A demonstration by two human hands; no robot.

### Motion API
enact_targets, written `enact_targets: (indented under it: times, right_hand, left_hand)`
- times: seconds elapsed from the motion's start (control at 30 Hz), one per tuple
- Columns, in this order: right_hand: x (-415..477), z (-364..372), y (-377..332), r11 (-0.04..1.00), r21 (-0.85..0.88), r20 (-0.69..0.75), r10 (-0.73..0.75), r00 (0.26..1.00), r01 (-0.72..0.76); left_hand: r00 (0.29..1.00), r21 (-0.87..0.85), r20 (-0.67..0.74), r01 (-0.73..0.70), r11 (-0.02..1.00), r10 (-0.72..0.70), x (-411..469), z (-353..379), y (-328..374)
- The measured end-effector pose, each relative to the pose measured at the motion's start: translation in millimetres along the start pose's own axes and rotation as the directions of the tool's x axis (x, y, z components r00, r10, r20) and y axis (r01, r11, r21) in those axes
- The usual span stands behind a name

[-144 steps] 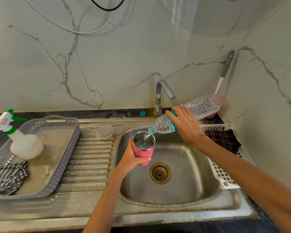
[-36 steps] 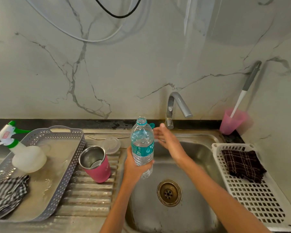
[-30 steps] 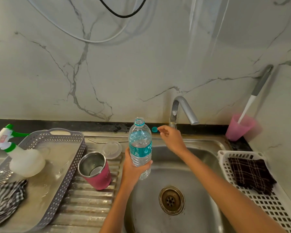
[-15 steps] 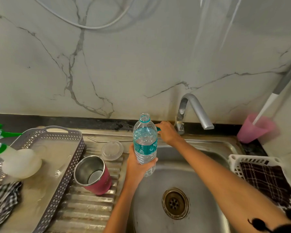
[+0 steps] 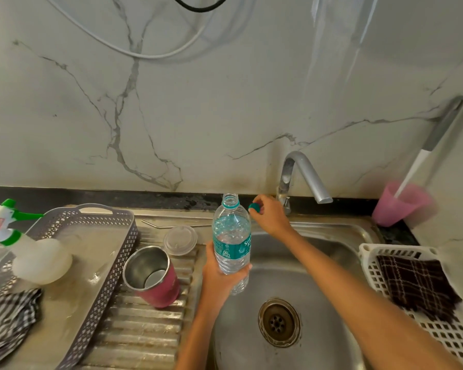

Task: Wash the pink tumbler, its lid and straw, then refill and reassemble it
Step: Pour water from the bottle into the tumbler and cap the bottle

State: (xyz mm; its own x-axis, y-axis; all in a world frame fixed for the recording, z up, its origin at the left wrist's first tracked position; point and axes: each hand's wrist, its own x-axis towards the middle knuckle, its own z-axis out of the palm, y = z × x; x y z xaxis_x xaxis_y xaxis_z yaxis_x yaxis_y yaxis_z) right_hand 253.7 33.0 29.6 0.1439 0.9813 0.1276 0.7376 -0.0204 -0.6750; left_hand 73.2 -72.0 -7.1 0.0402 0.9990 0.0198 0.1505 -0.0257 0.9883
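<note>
Risk: right hand (image 5: 268, 218) pinches bottle cap (image 5: 254, 207) just beside open neck of water bottle (image 5: 231, 244), which left hand (image 5: 222, 276) grips; a slip drops cap into sink (image 5: 241, 337). Pink tumbler (image 5: 155, 276) stands upright left of left fingers; forearm may tip it.

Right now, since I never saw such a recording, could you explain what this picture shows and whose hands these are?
No machine here: a person wears a camera on the head, so it looks down at their own arms over a steel sink. The left hand grips an uncapped water bottle, upright. The right hand pinches its teal cap near the bottle's neck. On the ribbed drainboard stands the pink tumbler, open, with the clear lid and metal straw behind it. A grey tray at left holds a spray bottle; a white basket at right holds a dark cloth.
</note>
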Motion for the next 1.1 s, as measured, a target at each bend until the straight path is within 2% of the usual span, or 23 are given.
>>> enact_targets:
  times: [0.1, 0.2, 0.33, 0.43, 0.53, 0.73, 0.97, 1.1]
  right_hand:
    - [-41, -24, -19, 0.956, 0.293, -0.07, 0.03, 0.997, -0.008]
    - [-85, -53, -43, 0.871, 0.492, -0.07, 0.06, 0.996, -0.018]
    - [-131, -80, -73, 0.748, 0.664, -0.154, 0.13, 0.979, 0.005]
    - [-159, -98, -93, 0.685, 0.723, -0.193, 0.08, 0.978, 0.087]
    - [-178, -112, -101, 0.743, 0.656, -0.163, -0.035, 0.986, 0.135]
    - [-199, -129, -101, 0.893, 0.374, -0.089, -0.236, 0.968, 0.252]
    - [-208, -152, -100, 0.966, 0.112, 0.038, -0.238, 0.97, 0.233]
    - [-208, -155, -105, 0.982, 0.012, -0.039, -0.189, 0.981, 0.19]
  left_hand:
    - [1.0, -0.027, 0.017, 0.014, 1.0, -0.014, -17, 0, 0]
    - [0.998, -0.01, 0.053, 0.044, 0.999, -0.043, -36, 3, -2]
    - [0.995, -0.017, 0.084, 0.058, 0.998, -0.056, -60, 9, 0]
    - [0.991, -0.005, 0.126, 0.047, 0.999, -0.046, -75, 12, 8]
    - [0.985, 0.004, 0.17, 0.024, 1.0, -0.025, -84, 14, 16]
    - [0.974, 0.071, 0.225, -0.015, 0.997, -0.001, -94, 15, 25]
    - [0.947, 0.092, 0.321, -0.037, 0.995, 0.005, -102, 16, 26]
    - [0.95, 0.09, 0.312, -0.042, 0.995, 0.012, -103, 19, 29]
